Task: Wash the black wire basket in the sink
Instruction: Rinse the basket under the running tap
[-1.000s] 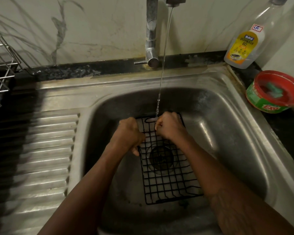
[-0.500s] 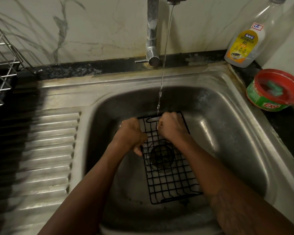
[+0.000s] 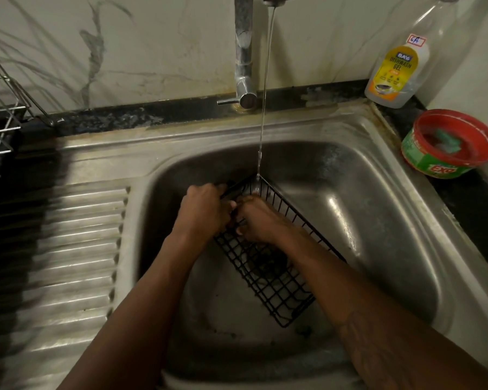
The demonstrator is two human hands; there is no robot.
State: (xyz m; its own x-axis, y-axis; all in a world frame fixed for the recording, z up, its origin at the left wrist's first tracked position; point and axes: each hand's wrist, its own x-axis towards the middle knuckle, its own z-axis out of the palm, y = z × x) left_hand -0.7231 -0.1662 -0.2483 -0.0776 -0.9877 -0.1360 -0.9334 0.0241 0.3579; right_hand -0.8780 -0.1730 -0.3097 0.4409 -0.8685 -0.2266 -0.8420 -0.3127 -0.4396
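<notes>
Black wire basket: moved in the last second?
Yes. The black wire basket has turned: its far corner, not its far edge, now meets the water stream.

black wire basket [image 3: 268, 274], tilted, in sink [image 3: 378, 220]

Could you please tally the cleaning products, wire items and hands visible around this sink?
Cleaning products: 2, dishwash gel bottle and Exo tub.
Wire items: 2, black wire basket and dish rack.
Hands: 2, left hand and right hand.
Total: 6.
</notes>
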